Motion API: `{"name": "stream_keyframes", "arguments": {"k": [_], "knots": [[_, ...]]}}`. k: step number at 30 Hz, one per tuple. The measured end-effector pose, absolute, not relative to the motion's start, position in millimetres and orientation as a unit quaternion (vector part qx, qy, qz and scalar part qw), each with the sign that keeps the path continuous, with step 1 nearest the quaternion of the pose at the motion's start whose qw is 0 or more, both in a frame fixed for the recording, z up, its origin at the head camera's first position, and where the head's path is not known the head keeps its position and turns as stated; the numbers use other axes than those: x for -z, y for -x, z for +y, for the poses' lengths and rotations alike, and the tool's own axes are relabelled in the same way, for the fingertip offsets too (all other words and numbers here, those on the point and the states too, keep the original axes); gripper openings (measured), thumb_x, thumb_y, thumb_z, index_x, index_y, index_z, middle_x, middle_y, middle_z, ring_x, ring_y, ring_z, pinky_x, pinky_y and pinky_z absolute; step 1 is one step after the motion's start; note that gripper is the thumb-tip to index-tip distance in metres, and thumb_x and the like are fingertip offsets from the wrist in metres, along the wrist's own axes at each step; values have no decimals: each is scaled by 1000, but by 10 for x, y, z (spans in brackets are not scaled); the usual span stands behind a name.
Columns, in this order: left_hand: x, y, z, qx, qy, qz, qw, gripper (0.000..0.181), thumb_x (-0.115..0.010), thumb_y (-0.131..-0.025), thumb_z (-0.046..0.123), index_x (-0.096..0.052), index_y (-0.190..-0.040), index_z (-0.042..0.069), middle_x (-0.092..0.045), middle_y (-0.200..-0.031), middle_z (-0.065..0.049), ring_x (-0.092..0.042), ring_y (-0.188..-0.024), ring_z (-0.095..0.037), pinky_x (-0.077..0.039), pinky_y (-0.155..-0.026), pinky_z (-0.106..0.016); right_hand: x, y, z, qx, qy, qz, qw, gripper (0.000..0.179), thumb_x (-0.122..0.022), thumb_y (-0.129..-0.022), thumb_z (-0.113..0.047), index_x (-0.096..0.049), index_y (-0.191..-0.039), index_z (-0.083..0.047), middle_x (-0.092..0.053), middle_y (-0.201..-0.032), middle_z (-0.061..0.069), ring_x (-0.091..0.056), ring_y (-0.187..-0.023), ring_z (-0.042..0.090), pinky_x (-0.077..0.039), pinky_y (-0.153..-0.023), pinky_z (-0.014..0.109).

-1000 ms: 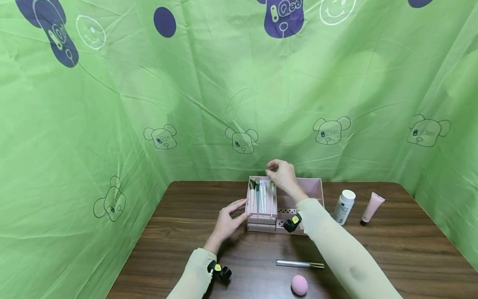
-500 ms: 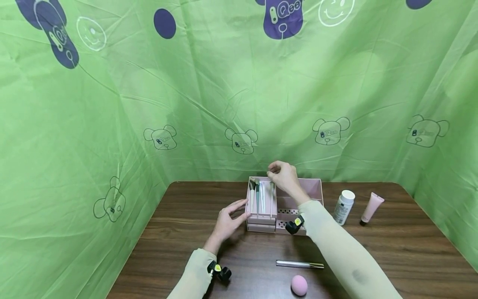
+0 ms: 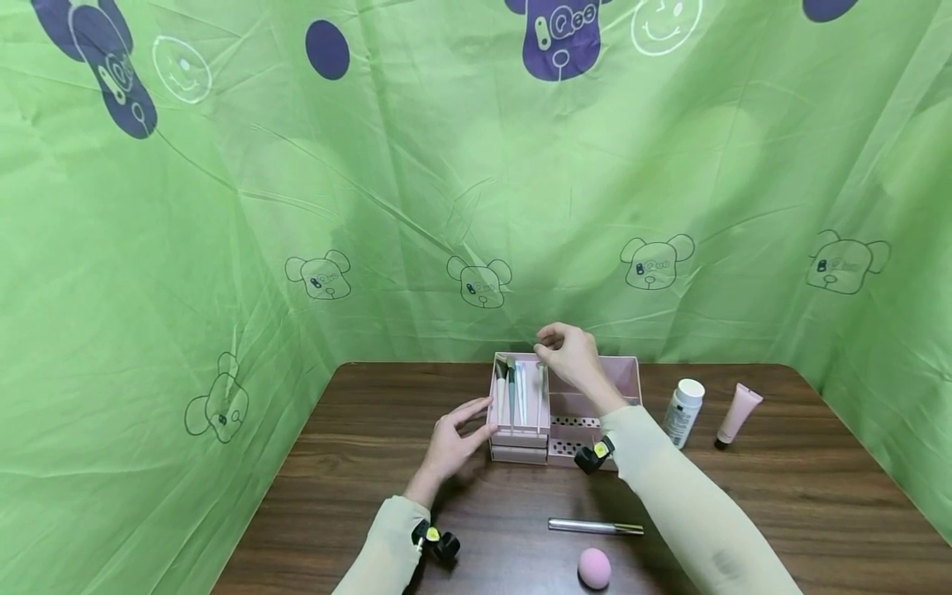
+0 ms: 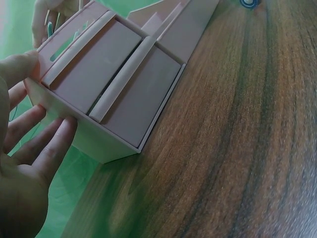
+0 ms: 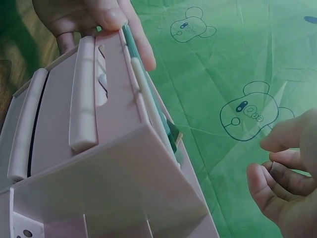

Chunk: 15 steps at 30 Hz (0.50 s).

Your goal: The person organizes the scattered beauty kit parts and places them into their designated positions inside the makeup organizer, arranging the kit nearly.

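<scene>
A pink makeup organizer (image 3: 519, 440) stands at the back of the table, with two drawers (image 4: 94, 69) at its front left. Several makeup brushes (image 3: 511, 401) lie side by side in its upper left tray; one has a green handle (image 5: 133, 52). My left hand (image 3: 452, 444) steadies the organizer's left front corner, its thumb on the upper front edge and its fairly straight fingers against the side wall. Over the back of the organizer is my right hand (image 3: 571, 357), fingers loosely bent. Nothing shows between that thumb and the fingertips (image 5: 255, 178).
Right of the organizer stand a white bottle (image 3: 683, 415) and a pink squeeze tube (image 3: 739, 416) on its dark cap. Nearer to me lie a silver pen-like tube (image 3: 595, 526) and a pink makeup sponge (image 3: 594, 568). A green curtain (image 3: 416, 207) hangs close behind the table.
My right hand has drifted slightly right and toward me, away from the brush tray. The left hand keeps its place on the organizer.
</scene>
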<state>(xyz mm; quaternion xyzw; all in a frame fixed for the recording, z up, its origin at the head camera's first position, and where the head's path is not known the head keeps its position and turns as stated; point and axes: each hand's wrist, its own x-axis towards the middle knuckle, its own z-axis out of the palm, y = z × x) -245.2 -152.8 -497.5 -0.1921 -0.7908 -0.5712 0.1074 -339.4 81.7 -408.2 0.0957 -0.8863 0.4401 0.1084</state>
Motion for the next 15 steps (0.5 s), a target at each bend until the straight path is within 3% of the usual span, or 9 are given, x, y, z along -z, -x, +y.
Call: {"name": "stream_keyframes", "arguments": {"k": [5, 12, 15], "knots": [[4985, 2459, -1523, 582, 194, -784, 100, 45, -74, -87, 12, -61, -130, 2, -58, -134, -22, -56, -121, -43, -45, -103, -57, 4076, 3333, 868, -431, -108, -888, 122, 20, -72, -84, -20, -70, -102, -13, -73, -90, 3, -66, -80, 18, -57, -75, 33], [4975, 2449, -1523, 554, 185, -803, 113, 45, -75, -87, 16, -63, -129, 5, -60, -133, -17, -61, -120, -26, -48, -105, -44, 4081, 3219, 966, -421, -123, -890, 126, 21, -74, -83, -23, -71, -101, -13, -73, -89, 2, -67, -79, 17, -58, -72, 30], [4972, 2443, -1527, 554, 186, -804, 111, 45, -75, -87, 17, -63, -129, 5, -60, -134, -18, -60, -120, -26, -48, -105, -43, 4083, 3143, 1020, -412, -137, -892, 128, 20, -75, -83, -23, -71, -101, -14, -73, -88, 1, -68, -78, 16, -59, -71, 31]]}}
